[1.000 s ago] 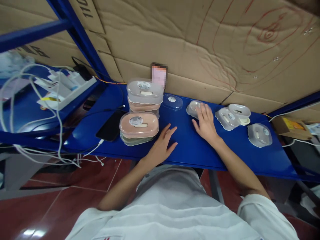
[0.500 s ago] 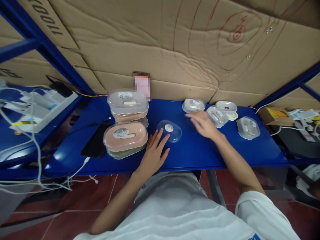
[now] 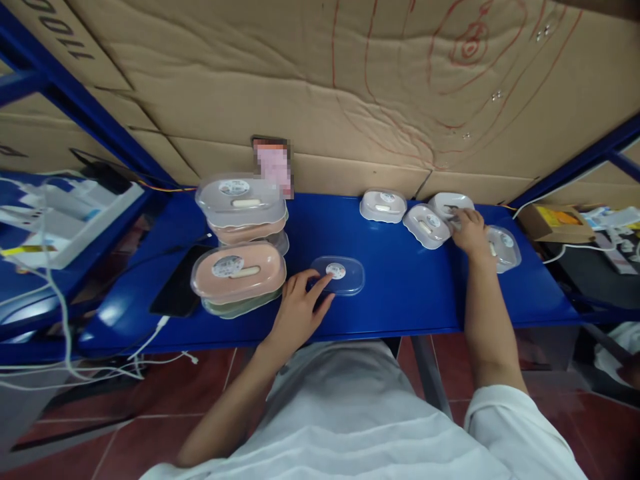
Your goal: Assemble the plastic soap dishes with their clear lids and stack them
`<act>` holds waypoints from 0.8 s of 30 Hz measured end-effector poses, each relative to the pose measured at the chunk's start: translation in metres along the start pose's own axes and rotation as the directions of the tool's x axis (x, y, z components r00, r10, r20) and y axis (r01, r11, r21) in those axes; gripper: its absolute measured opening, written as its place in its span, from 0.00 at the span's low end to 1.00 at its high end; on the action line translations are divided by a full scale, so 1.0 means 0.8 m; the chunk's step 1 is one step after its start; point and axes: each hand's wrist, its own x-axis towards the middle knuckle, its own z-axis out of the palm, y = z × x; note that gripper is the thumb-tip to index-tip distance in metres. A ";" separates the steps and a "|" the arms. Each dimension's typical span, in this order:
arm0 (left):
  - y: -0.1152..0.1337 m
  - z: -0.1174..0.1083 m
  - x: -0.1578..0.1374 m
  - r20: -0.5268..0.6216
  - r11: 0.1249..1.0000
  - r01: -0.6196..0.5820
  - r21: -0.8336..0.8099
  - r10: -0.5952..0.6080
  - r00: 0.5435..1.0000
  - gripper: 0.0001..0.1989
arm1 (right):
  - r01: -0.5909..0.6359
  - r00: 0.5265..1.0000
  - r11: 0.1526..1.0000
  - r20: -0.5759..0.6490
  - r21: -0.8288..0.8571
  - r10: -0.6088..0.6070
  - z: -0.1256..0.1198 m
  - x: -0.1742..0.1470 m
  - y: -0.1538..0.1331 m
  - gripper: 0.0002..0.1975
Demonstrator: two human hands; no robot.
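Note:
A clear plastic lid (image 3: 347, 280) with a round label lies flat on the blue table. My left hand (image 3: 300, 303) rests at its left edge, fingers spread, the index fingertip touching the label. At the back right, my right hand (image 3: 470, 230) is over the small pale item beside an open white container (image 3: 445, 200); its fingers are bent and closed, and what they hold is hidden. Around it are lidded, labelled oval boxes: a pale one (image 3: 427, 225) to its left and another (image 3: 503, 250) to its right, partly behind the forearm. A third pale box (image 3: 383, 205) stands farther left.
Stacked boxes, a pink-topped stack (image 3: 239, 270) and a whitish-topped stack (image 3: 240, 200), stand left of my left hand. Beside them lies a black phone-like slab (image 3: 180, 287). A blurred pink-screened device (image 3: 274, 163) leans on the cardboard wall (image 3: 210, 100). White cables (image 3: 65, 300) hang at left.
My right hand has moved right, from above the middle of the table to the small pale item near the white container. My left hand stays at the clear lid, its index finger now on the label.

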 end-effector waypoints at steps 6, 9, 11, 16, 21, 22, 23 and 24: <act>-0.002 0.002 -0.001 0.014 0.999 -0.031 -0.022 0.031 0.999 0.20 | 0.034 0.999 0.999 -0.019 0.018 -0.034 0.003 0.008 -0.004 0.27; -0.002 0.002 -0.003 0.023 0.999 -0.025 -0.028 0.025 0.999 0.20 | 0.037 0.999 0.999 -0.025 0.008 -0.037 -0.005 0.003 -0.013 0.23; -0.002 0.002 -0.003 0.029 0.999 -0.019 -0.029 0.020 0.999 0.21 | 0.038 0.999 0.999 -0.009 -0.005 -0.038 -0.011 -0.008 -0.022 0.19; 0.000 0.001 -0.002 0.042 0.999 -0.002 -0.038 0.003 0.999 0.21 | 0.047 0.999 0.998 0.029 -0.036 -0.046 -0.020 -0.053 -0.053 0.19; 0.000 0.001 -0.003 0.043 0.999 0.018 -0.043 -0.016 0.999 0.18 | 0.192 0.981 0.978 -0.003 0.076 -0.192 -0.018 -0.079 -0.072 0.24; 0.000 0.001 -0.003 0.044 0.999 0.015 -0.051 -0.013 0.999 0.18 | 0.206 0.979 0.974 -0.009 0.091 -0.206 -0.017 -0.078 -0.071 0.24; 0.000 0.002 -0.003 0.045 0.998 0.012 -0.056 -0.010 0.999 0.18 | 0.213 0.977 0.971 -0.019 0.110 -0.213 -0.016 -0.076 -0.070 0.24; 0.000 0.002 -0.003 0.048 0.998 0.012 -0.060 -0.009 0.999 0.18 | 0.222 0.975 0.965 -0.034 0.140 -0.220 -0.015 -0.073 -0.067 0.23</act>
